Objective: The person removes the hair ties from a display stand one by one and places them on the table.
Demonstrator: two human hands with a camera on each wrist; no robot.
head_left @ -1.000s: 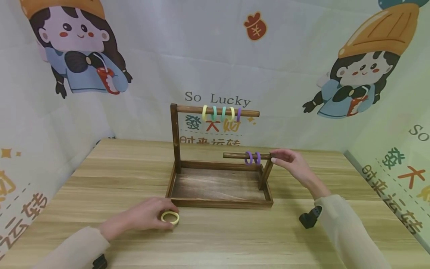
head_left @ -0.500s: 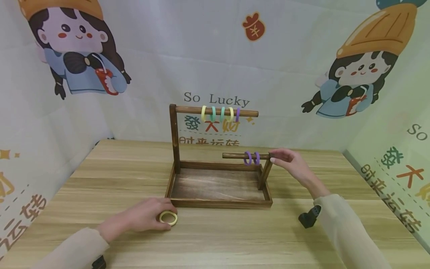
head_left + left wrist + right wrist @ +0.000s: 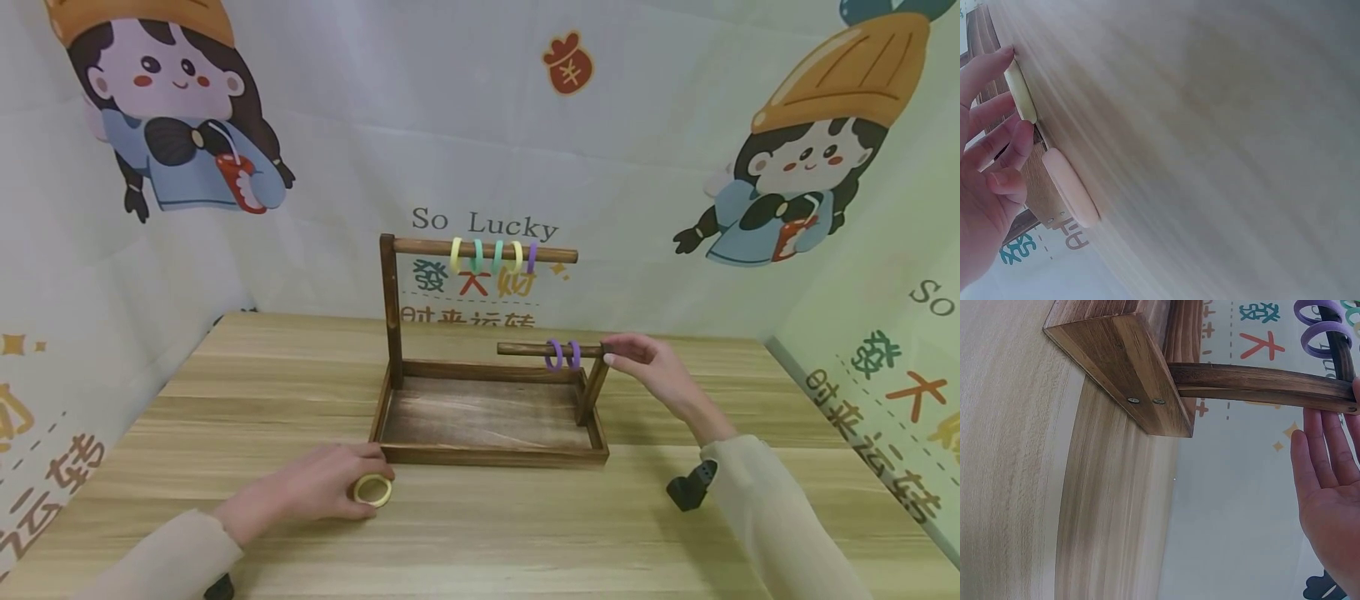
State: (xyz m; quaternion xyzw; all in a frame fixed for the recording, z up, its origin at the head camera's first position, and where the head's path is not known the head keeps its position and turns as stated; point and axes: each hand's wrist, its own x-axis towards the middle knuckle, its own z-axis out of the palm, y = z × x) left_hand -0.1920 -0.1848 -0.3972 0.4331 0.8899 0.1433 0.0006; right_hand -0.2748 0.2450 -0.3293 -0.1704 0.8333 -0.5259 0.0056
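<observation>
A printed pale cloth (image 3: pixel 360 142) backs a wood-grain table (image 3: pixel 495 542); near the front left corner of a wooden rack (image 3: pixel 491 456), the left hand (image 3: pixel 322 479) pinches a yellow ring (image 3: pixel 1020 91) between thumb and fingers, close to the tabletop; a peach ring (image 3: pixel 1071 189) lies just beside those fingers; the right hand (image 3: pixel 660 375) grips the top of the rack's shorter post (image 3: pixel 593 392).

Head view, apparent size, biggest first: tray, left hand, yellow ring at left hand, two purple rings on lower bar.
1. Tray
2. Left hand
3. Yellow ring
4. Purple rings: look alike, unranked
</observation>
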